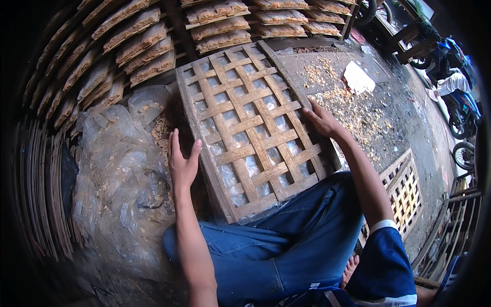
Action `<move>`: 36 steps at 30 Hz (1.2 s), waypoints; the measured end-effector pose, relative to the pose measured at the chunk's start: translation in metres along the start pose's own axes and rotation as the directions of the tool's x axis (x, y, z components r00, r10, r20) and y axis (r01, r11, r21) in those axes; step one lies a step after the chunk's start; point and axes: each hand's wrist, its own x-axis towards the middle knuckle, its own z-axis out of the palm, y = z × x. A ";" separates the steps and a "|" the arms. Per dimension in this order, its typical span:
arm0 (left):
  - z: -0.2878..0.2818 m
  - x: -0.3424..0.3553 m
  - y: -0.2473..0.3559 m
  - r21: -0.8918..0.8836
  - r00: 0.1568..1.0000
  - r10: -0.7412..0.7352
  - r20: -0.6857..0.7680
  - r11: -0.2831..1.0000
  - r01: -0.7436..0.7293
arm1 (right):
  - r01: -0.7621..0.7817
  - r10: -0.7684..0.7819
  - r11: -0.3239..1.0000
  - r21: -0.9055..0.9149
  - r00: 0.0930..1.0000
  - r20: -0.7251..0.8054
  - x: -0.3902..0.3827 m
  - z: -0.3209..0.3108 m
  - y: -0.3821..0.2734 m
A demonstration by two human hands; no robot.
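Note:
In front of my crossed legs lies a woven bamboo lattice panel in a wooden frame, tilted slightly, with clear plastic sheeting showing through its gaps. My right hand grips the panel's right edge, fingertips on the frame's rim. Beside the left edge, my left hand is held open, fingers straight and thumb spread toward the frame. Whether its thumb touches the wood I cannot tell. What lies beneath the panel is mostly hidden.
Crumpled plastic sheeting with crumbs spreads on the left. Racks of filled trays rise behind. Loose yellowish crumbs and a white sheet lie on the right-hand floor. Another lattice panel and a blue motorcycle are further right.

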 end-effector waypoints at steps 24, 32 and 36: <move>-0.025 0.011 -0.007 -0.564 0.781 -0.621 0.068 0.622 0.543 | -0.009 -0.002 0.975 0.220 0.999 0.051 0.002 0.000 0.014; 0.019 -0.009 0.016 -0.193 0.997 -0.031 0.069 0.980 0.043 | -0.011 0.009 0.973 0.232 1.000 0.011 -0.002 -0.004 0.000; 0.006 0.006 -0.001 -0.160 0.971 -0.216 0.098 0.960 0.230 | 0.011 -0.022 0.959 0.283 0.999 0.035 -0.002 -0.004 -0.004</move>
